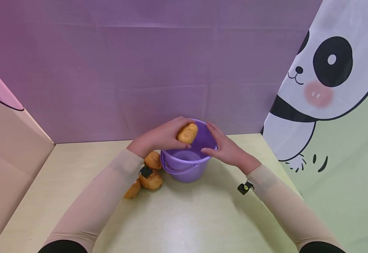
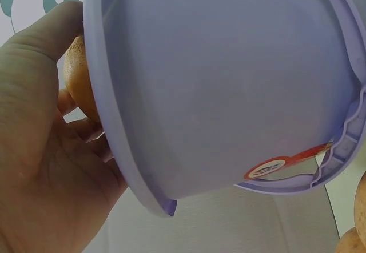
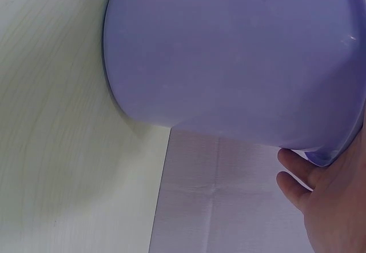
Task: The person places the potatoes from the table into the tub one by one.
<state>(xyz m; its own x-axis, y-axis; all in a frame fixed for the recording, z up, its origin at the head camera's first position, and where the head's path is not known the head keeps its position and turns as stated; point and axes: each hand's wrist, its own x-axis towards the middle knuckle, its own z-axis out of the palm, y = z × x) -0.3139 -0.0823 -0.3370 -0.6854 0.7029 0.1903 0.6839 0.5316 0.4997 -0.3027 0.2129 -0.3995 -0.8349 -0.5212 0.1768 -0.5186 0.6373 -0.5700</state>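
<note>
My left hand (image 1: 166, 136) grips a yellow-brown potato (image 1: 188, 133) at the open mouth of a purple plastic bucket (image 1: 184, 174). In the left wrist view, the rim partly hides that potato (image 2: 79, 80), with the thumb along its near side. The bucket stands upright on the table, its handle (image 1: 184, 171) hanging down the near side. My right hand (image 1: 228, 150) holds the bucket's right rim, thumb over the mouth and fingers along the far outer wall. In the right wrist view, two fingertips show beside the bucket wall (image 3: 229, 53).
Left of the bucket, partly behind my left wrist, lie several potatoes, among them a back one (image 1: 153, 160), a middle one (image 1: 152, 181) and a front one (image 1: 132, 190). A purple backdrop (image 1: 158, 70) rises behind the pale wooden table (image 1: 177, 221); a panda-printed sheet (image 1: 332, 102) stands right.
</note>
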